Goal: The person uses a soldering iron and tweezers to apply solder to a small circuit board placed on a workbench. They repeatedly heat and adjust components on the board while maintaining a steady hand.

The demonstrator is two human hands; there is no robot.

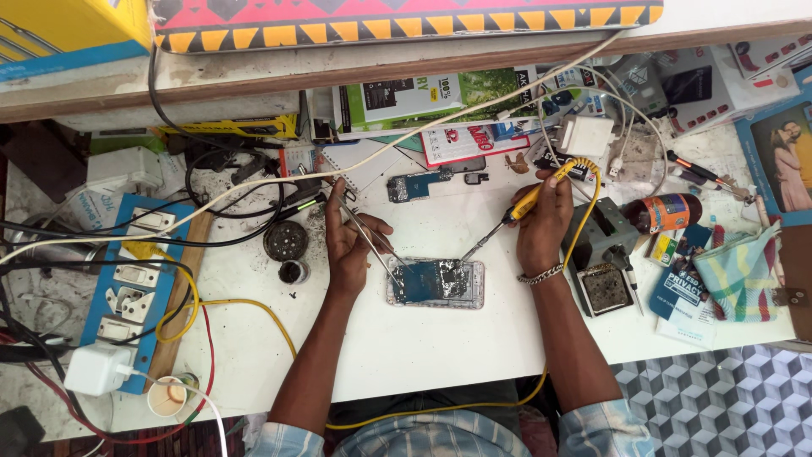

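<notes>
An opened phone [436,283] with a blue circuit board exposed lies in the middle of the white table [457,355]. My left hand [351,241] holds metal tweezers [370,239] whose tips rest on the board's left part. My right hand [541,222] grips a yellow-handled soldering iron [518,206], its tip touching the board near the middle. A yellow cord runs from the iron around my right arm.
A blue switch board [127,288] with plugs and tangled cables sits at left. A small round tin [285,240] lies left of my hand. A soldering stand [602,258], an orange bottle [668,210], boxes and a loose circuit board [417,184] crowd the back and right.
</notes>
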